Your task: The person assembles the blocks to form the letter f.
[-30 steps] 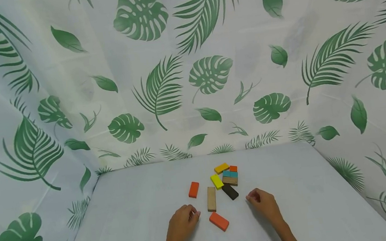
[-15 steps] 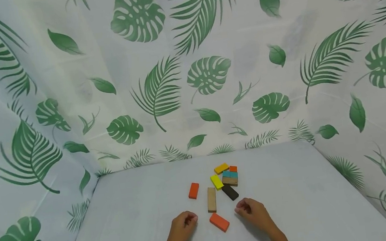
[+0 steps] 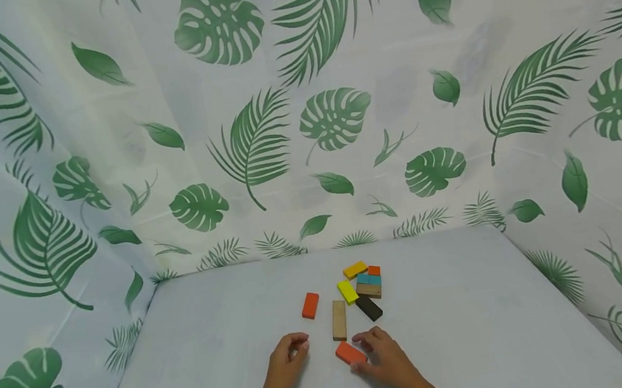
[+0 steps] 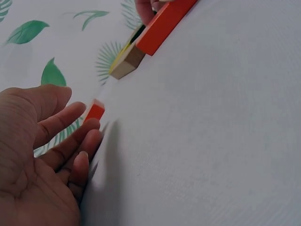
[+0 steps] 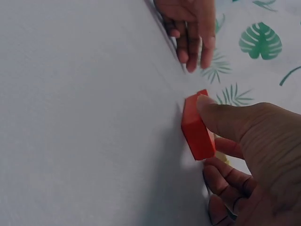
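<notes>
An orange block (image 3: 349,352) lies at the near end of the group on the white table. My right hand (image 3: 386,361) has come around it, thumb on its near side and index finger at its far side, as the right wrist view shows the thumb lying over the orange face. My left hand (image 3: 286,367) is to the left, fingers loosely bent with nothing between them. Just beyond the orange block lies a long plain wooden block (image 3: 339,320). Another red-orange block (image 3: 310,305) sits ahead of the left hand.
Farther back are a dark block (image 3: 369,308), a bright yellow block (image 3: 348,292), a deeper yellow block (image 3: 355,270), a small orange piece (image 3: 374,270), and a blue block (image 3: 369,279) against a wooden block (image 3: 369,290). Leaf-patterned cloth (image 3: 284,158) walls the table's back and sides.
My right hand has moved left and nearer, from beside the dark block to the near orange block, and its thumb and fingers have spread around it. The left hand shifted slightly, its fingers loosening.
</notes>
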Available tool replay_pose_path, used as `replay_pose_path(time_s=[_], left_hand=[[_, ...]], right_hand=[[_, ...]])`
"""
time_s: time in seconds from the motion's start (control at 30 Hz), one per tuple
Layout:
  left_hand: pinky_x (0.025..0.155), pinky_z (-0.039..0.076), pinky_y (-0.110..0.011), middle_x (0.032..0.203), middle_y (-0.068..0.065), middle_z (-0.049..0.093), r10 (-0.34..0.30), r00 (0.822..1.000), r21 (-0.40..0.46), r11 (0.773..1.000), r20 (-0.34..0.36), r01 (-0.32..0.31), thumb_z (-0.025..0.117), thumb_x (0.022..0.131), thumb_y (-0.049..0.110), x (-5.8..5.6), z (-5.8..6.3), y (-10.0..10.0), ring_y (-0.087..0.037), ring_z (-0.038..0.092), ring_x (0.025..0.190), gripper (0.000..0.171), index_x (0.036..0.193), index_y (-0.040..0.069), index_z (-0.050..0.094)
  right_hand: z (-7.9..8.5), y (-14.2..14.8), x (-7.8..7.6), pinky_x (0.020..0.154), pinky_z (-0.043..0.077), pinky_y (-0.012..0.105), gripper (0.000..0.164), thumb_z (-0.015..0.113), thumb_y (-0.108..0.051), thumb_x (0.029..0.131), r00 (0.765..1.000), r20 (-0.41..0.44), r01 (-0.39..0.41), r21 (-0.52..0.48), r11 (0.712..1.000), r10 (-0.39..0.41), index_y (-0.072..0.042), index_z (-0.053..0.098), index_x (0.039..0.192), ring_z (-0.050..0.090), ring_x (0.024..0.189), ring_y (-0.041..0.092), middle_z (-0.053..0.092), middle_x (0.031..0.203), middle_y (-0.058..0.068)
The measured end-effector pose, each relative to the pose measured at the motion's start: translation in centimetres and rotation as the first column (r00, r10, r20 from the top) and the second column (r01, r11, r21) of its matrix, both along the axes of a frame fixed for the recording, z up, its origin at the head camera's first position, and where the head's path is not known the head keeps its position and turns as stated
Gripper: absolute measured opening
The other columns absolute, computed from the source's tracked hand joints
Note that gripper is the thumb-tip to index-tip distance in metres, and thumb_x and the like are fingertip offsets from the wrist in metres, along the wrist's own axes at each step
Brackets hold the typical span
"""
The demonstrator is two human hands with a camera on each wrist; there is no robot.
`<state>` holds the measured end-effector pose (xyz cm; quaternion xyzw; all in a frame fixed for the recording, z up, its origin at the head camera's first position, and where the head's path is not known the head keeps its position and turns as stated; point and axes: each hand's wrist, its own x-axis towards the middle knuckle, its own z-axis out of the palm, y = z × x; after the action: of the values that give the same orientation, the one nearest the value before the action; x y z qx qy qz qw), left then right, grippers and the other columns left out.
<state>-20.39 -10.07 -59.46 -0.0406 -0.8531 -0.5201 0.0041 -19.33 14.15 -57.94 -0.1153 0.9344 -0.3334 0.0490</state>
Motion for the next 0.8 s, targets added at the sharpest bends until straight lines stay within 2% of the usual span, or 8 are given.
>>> replay_pose_path(time_s=[0.1,0.27,0.37,0.43,0.57,0.7,0.8], left_hand=[[0.079,0.047,-0.023,0.101,-0.001,0.062,-0.019,0.999,-0.029,0.999,-0.051,0.018,0.062,0.095,0.024,0.2,-0.1,0.4,-0.01,0.056,0.092,0.019,0.107,0.01,0.067],[0.071,0.037,-0.031,0.087,0.005,0.059,-0.091,0.99,-0.179,0.981,-0.107,0.071,0.066,0.091,0.028,0.6,0.1,1.3,-0.006,0.048,0.081,0.016,0.099,0.015,0.072],[0.068,0.028,-0.031,0.08,0.009,0.058,-0.136,0.986,-0.24,0.965,-0.097,0.109,0.068,0.089,0.031,0.9,0.4,2.0,-0.004,0.044,0.076,0.017,0.098,0.018,0.073],[0.067,0.026,-0.031,0.079,0.01,0.057,-0.158,0.983,-0.259,0.957,-0.093,0.13,0.07,0.088,0.032,1.1,0.5,2.4,-0.003,0.042,0.075,0.019,0.099,0.017,0.073],[0.067,0.024,-0.031,0.08,0.009,0.056,-0.167,0.982,-0.292,0.947,-0.091,0.134,0.073,0.085,0.036,1.6,0.7,3.0,-0.003,0.039,0.075,0.028,0.104,0.015,0.072],[0.068,0.024,-0.031,0.085,0.007,0.051,-0.169,0.984,-0.331,0.933,-0.052,0.142,0.075,0.082,0.043,2.3,0.8,3.5,-0.006,0.037,0.077,0.044,0.114,0.014,0.069],[0.068,0.023,-0.032,0.09,0.005,0.047,-0.171,0.985,-0.353,0.922,-0.001,0.159,0.075,0.08,0.051,2.6,0.8,4.0,-0.009,0.036,0.08,0.058,0.123,0.013,0.065]], right_hand=[[-0.1,-0.4,0.2,0.07,0.047,0.026,0.048,0.079,-0.039,0.079,1.0,-0.007,0.004,0.017,1.0,-0.004,-0.013,0.066,0.117,0.049,0.081,0.008,0.055,0.094,-0.003],[-0.2,-0.8,0.7,0.065,0.045,0.022,0.046,0.08,-0.032,0.079,0.998,-0.061,0.021,0.01,1.0,-0.02,-0.012,0.066,0.117,0.048,0.074,0.002,0.054,0.087,-0.006],[-0.3,-0.9,1.1,0.06,0.04,0.02,0.05,0.079,-0.036,0.08,0.994,-0.109,0.003,0.002,1.0,-0.002,-0.008,0.065,0.119,0.044,0.067,-0.001,0.051,0.08,-0.008],[-0.3,-0.9,1.2,0.057,0.037,0.019,0.055,0.077,-0.04,0.081,0.993,-0.12,-0.024,-0.006,1.0,0.023,-0.007,0.064,0.122,0.041,0.064,-0.002,0.049,0.075,-0.01],[-0.3,-0.6,1.1,0.056,0.037,0.018,0.058,0.074,-0.041,0.084,0.993,-0.085,-0.083,-0.045,0.996,0.079,-0.005,0.062,0.128,0.04,0.061,-0.004,0.048,0.07,-0.012],[-0.4,-0.2,0.5,0.058,0.04,0.019,0.043,0.069,-0.031,0.09,0.997,-0.021,-0.076,-0.122,0.99,0.074,-0.005,0.063,0.124,0.044,0.063,-0.002,0.053,0.072,-0.011],[-0.5,-0.1,-0.4,0.061,0.043,0.019,0.026,0.068,-0.021,0.092,0.999,-0.034,-0.008,-0.172,0.985,0.002,-0.006,0.066,0.113,0.048,0.067,0.0,0.058,0.077,-0.007]])
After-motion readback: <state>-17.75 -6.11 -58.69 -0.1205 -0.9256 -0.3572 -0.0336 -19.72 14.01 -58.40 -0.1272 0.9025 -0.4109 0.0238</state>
